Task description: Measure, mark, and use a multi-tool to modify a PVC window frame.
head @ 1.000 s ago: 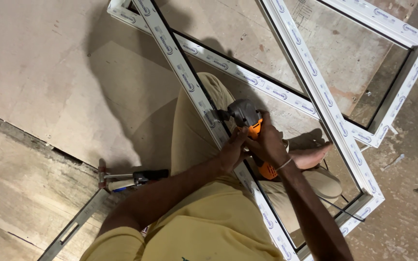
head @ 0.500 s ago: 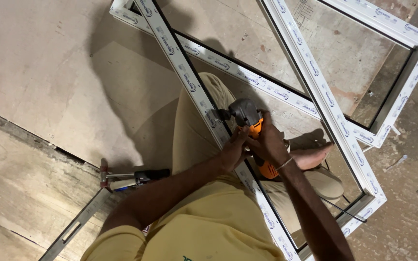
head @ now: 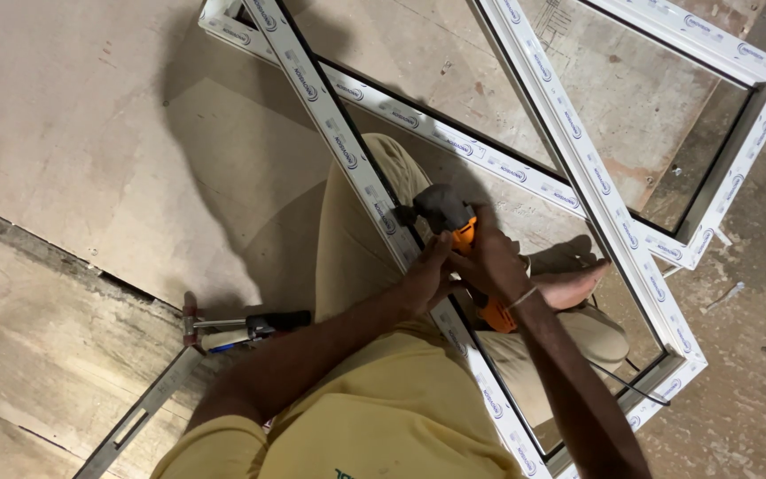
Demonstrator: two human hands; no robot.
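Orange power drill (head: 465,244), with a dark grey nose and an orange body, sits at the centre of the frame, its front end pressed against the white window frame (head: 347,151). Right hand (head: 494,266) has its grip clenched round the drill's body and handle. Left hand (head: 425,277) lies just beside it, fingers curled against the drill and the frame bar; whether it truly grasps or only steadies cannot be told.

That frame is made of long, flat-faced white plastic bars covered in printed protective film, with dark seals along the inner edges; it runs from the upper left down to the lower right. A second white frame (head: 711,133) lies crossed over it in the upper right, with mitred corners.

Both rest on a floor of smooth, pale brown boards (head: 73,151), worn and scuffed. At lower left lie a metal caulking gun (head: 241,330) and a grey metal strip (head: 139,417). A bare foot (head: 574,284) shows right of the hands.
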